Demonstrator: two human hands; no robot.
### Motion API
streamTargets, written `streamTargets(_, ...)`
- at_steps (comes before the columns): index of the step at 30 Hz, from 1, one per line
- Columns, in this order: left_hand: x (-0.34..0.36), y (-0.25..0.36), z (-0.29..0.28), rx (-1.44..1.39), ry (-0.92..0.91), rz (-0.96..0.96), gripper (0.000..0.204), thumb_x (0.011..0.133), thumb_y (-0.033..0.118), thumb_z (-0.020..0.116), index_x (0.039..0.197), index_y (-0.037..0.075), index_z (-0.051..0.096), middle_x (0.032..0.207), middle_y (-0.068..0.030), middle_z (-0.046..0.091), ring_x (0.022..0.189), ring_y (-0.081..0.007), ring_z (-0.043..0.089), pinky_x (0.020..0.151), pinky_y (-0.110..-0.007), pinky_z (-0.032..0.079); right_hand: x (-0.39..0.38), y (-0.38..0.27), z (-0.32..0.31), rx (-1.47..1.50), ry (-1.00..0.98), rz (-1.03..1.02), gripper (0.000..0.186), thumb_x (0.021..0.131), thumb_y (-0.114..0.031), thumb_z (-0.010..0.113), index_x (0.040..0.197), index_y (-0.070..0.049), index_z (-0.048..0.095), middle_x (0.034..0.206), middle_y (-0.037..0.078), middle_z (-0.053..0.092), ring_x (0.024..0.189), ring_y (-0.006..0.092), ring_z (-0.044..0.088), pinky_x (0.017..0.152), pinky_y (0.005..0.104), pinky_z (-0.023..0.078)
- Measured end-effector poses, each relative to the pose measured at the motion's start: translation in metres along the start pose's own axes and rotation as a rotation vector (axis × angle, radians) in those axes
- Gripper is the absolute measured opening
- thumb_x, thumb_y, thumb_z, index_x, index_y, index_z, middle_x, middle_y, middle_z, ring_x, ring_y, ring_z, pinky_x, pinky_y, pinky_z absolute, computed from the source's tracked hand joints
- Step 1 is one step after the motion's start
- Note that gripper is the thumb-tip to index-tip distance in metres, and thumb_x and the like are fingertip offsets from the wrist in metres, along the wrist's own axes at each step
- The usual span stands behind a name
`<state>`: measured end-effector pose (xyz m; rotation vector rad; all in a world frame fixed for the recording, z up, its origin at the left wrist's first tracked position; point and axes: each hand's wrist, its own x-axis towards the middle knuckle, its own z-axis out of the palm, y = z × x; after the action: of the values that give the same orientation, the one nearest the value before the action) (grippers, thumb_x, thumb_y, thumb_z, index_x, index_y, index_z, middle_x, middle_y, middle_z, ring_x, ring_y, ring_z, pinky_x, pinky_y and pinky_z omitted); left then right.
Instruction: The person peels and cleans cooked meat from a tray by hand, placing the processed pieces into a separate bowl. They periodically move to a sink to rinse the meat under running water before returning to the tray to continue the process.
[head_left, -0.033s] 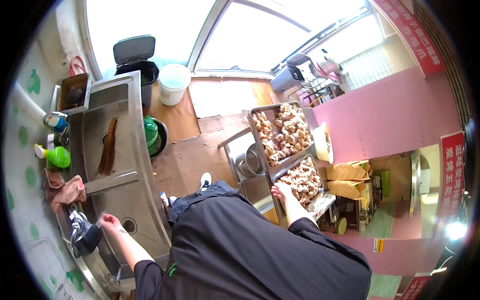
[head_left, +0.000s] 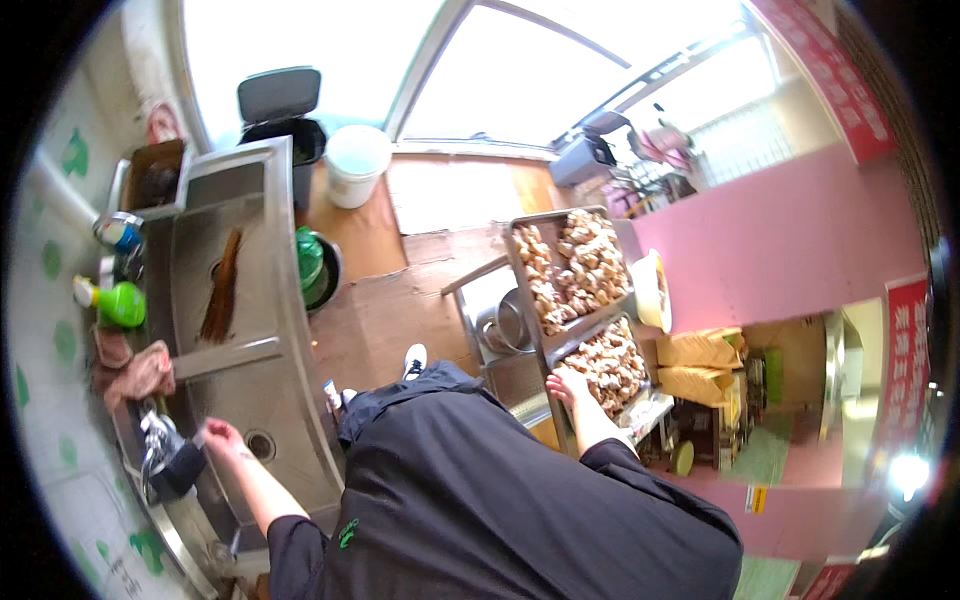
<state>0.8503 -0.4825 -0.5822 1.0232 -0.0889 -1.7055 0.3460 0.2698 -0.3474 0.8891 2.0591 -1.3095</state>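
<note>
My left hand (head_left: 222, 440) is over the near basin of the steel sink (head_left: 205, 180). Its fingers are loosely apart beside a black box-like thing (head_left: 178, 468) with a pale cable. Whether they touch it is unclear. On the right, my right hand (head_left: 568, 386) is open at the left edge of the nearer metal tray (head_left: 556, 352). It seems to hold nothing. Light-brown food chunks (head_left: 602, 362) fill this tray; their kind I cannot make out. More chunks lie in the farther metal tray (head_left: 520, 268).
A brown brush-like bundle (head_left: 222, 290) lies in the sink. Beyond stand a lidded bin (head_left: 285, 135) and a white bucket (head_left: 356, 165). A green bag (head_left: 310, 265) sits in a dark tub. A metal pot (head_left: 508, 322) is under the trays; a pink counter (head_left: 770, 240) borders the right.
The whole scene has shifted slightly right and down in the picture. My hands keep nearly the same places beside the sink and the tray.
</note>
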Motion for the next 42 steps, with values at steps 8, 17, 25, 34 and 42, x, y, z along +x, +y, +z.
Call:
streamTargets(8,-0.016,-0.014,0.015,-0.273,-0.071,0.058,0.015,0.092,0.007,0.063,0.080,0.014,0.057,0.076,0.0003,0.062,0.070,-0.0125,0.063,0.065,-0.025,0.058,0.002,0.008,-0.003,0.007,-0.064,0.078,0.038,0.096,-0.027,0.068,0.126,-0.005,0.060,0.112,0.011,0.072,0.091,0.0228,0.071,0.069,0.0318,0.056)
streamTargets(17,-0.075,-0.010,0.068,-0.240,0.277,-0.081,0.029,0.094,0.036,0.055,0.073,0.017,0.045,0.061,-0.0018,0.055,0.049,-0.0138,0.049,0.042,-0.026,0.036,0.035,-0.025,-0.019,-0.059,-0.101,0.045,0.037,0.096,-0.027,0.068,0.125,-0.005,0.061,0.113,0.010,0.072,0.092,0.0225,0.070,0.069,0.0320,0.056)
streamTargets(25,-0.092,-0.013,0.069,0.059,0.247,0.037,0.011,0.091,0.014,0.066,0.082,0.014,0.059,0.068,-0.0013,0.057,0.056,-0.0137,0.052,0.051,-0.026,0.044,0.068,-0.008,-0.072,0.011,-0.156,-0.022,0.037,0.095,-0.028,0.069,0.124,-0.005,0.061,0.114,0.010,0.071,0.092,0.0222,0.070,0.070,0.0323,0.056)
streamTargets(34,-0.036,0.151,-0.079,0.295,-0.008,0.294,0.013,0.095,0.008,0.063,0.101,-0.001,0.068,0.098,-0.0097,0.070,0.091,-0.0221,0.068,0.087,-0.033,0.059,0.022,-0.048,0.022,0.003,-0.077,-0.091,0.027,0.099,-0.022,0.066,0.121,-0.007,0.063,0.103,0.008,0.074,0.083,0.0181,0.071,0.063,0.0298,0.056)
streamTargets(42,-0.055,0.165,-0.026,0.776,0.105,0.276,0.022,0.098,0.017,0.064,0.115,0.002,0.067,0.113,-0.0118,0.071,0.103,-0.0206,0.067,0.090,-0.032,0.055,0.015,-0.013,0.005,0.031,0.047,-0.051,0.026,0.098,-0.026,0.065,0.116,-0.008,0.064,0.097,0.008,0.071,0.083,0.0194,0.070,0.066,0.0340,0.054)
